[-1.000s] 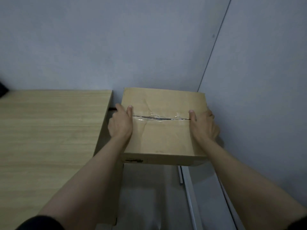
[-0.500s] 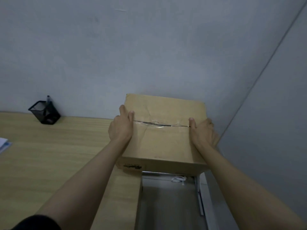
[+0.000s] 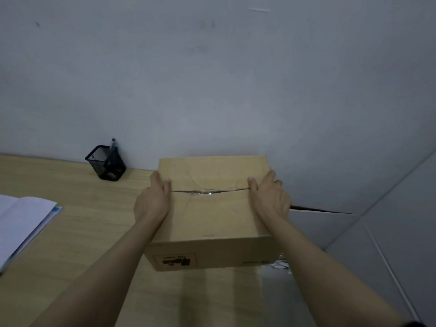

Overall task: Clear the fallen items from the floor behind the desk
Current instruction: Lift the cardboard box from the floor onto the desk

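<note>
Cardboard box [image 3: 212, 208] above desk [image 3: 70, 232] right edge, wall close behind. Left hand [image 3: 151, 204], right hand [image 3: 271, 199] clasp its sides. Brown, top seam taped, creased.

Cardboard box [image 3: 212, 215]: one, brown, top flaps taped along the middle seam.
Printed labels on the box's near face: two, text not legible.
Hands: two, a left hand [image 3: 152, 204] and a right hand [image 3: 270, 199], one on each side of the box.
Wooden desk [image 3: 70, 244]: one.
Black mesh pen holder [image 3: 106, 165]: one.
Pen [image 3: 112, 147] standing in the holder: one visible.
Open book or pad of white pages [image 3: 21, 223]: one, at the left edge.
Crumpled white scrap [image 3: 280, 264] on the floor: one visible, kind unclear.
</note>
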`<state>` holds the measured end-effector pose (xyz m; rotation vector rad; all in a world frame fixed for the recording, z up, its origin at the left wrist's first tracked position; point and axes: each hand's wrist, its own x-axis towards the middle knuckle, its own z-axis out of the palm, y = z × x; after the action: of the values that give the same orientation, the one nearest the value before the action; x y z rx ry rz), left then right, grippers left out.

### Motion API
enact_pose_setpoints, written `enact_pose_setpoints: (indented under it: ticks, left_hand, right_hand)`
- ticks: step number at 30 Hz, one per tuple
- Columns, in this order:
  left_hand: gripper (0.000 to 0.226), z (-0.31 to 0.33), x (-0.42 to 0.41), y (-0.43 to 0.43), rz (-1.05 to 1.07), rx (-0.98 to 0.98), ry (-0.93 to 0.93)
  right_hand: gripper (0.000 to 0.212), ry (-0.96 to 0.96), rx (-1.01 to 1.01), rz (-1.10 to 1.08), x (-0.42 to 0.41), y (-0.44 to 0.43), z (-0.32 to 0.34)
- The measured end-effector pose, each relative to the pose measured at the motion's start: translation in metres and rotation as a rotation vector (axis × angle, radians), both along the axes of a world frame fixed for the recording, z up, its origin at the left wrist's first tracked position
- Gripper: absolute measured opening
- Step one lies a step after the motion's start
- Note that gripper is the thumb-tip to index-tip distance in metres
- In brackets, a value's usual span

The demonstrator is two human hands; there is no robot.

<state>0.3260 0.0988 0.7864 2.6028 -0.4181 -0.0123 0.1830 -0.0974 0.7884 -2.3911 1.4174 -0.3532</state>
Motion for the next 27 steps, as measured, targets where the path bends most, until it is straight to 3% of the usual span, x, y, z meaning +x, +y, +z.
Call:
enact_pose_setpoints:
  ticks: [5,7,10,14,20,27]
  left_hand:
    - [0.045,0.005,0.013,-0.004,0.015,0.009,0.034]
    - [0.044,0.008,0.006,-0.006,-0.027,0.098,-0.066]
    - [0.044,0.009,-0.024,-0.016,-0.279,0.147,-0.241]
    - [0.057,0.001,-0.067,-0.008,-0.563,0.127,-0.304]
    - [0.064,-0.003,-0.065,0.016,-0.634,0.211,-0.348]
    - [0.060,0.002,-0.028,0.023,-0.608,0.205,-0.365]
  right_hand:
    - [0.061,0.007,0.016,-0.013,0.011,0.002,0.000]
    - [0.063,0.019,0.045,0.005,0.007,0.003,0.003]
    - [0.065,0.004,0.079,0.084,-0.007,0.006,0.006]
    - [0.065,0.032,-0.004,0.244,-0.026,0.018,0.005]
    - [0.062,0.065,-0.208,0.414,-0.042,0.041,-0.010]
    - [0.072,0.097,-0.205,0.432,-0.010,0.055,-0.011]
